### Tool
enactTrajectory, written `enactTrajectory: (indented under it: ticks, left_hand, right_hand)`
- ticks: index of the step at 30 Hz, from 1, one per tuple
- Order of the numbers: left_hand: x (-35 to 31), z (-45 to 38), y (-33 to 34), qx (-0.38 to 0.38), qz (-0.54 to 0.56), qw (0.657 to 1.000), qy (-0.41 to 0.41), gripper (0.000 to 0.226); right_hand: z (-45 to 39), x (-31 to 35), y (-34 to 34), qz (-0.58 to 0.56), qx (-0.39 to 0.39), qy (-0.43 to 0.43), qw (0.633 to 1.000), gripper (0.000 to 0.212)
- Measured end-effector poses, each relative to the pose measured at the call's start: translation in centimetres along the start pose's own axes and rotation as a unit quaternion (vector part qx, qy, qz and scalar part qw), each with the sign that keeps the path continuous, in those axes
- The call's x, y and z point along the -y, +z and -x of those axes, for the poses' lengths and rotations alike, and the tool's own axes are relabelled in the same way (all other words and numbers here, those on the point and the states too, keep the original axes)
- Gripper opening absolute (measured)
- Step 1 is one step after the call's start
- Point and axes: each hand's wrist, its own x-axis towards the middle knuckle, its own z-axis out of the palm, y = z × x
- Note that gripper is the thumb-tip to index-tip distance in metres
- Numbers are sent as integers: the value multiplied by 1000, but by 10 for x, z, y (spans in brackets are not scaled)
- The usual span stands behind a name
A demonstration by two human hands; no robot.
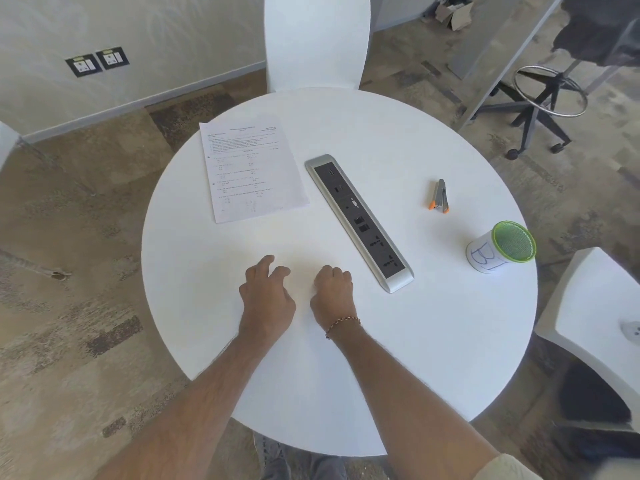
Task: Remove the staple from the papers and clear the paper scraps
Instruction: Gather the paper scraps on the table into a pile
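Printed papers (251,169) lie flat on the far left part of the round white table (433,341). A grey staple remover with orange tips (440,197) rests on the right side, well away from the papers. A green mesh cup (502,247) with a white label stands near the right edge. My left hand (266,292) rests on the table near the front centre with fingers curled and slightly apart. My right hand (332,292) sits beside it with fingers curled under; whether it holds any scrap is hidden. No scraps show clearly on the white surface.
A silver and black power socket strip (360,221) runs diagonally across the table's middle, between papers and staple remover. White chairs stand at the far side (315,39) and at the right (595,327). An office stool base (543,109) is on the floor beyond.
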Motion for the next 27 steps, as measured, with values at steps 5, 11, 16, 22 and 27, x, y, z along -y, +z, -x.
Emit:
enactTrajectory:
  ticks: [5,11,16,22,27]
  left_hand:
    - [-15,-4,8,12,-1,1000,14,44]
    - [-39,-8,23,16,-8,999,41,42]
    - [-70,-13,35,23,-3,998,64,39]
    - [-117,-21,53,33,-1,994,104,34]
    - [-159,-35,66,31,16,991,133,27]
  right_hand:
    - [-1,-17,-25,-127,-32,39,991,38]
    - [-7,-49,-58,-180,-83,62,978,39]
    - [-15,-94,-100,-157,-171,72,970,37]
    - [-24,-159,-144,-159,-220,133,953,35]
    - [-29,-199,-170,-167,-260,176,935,32]
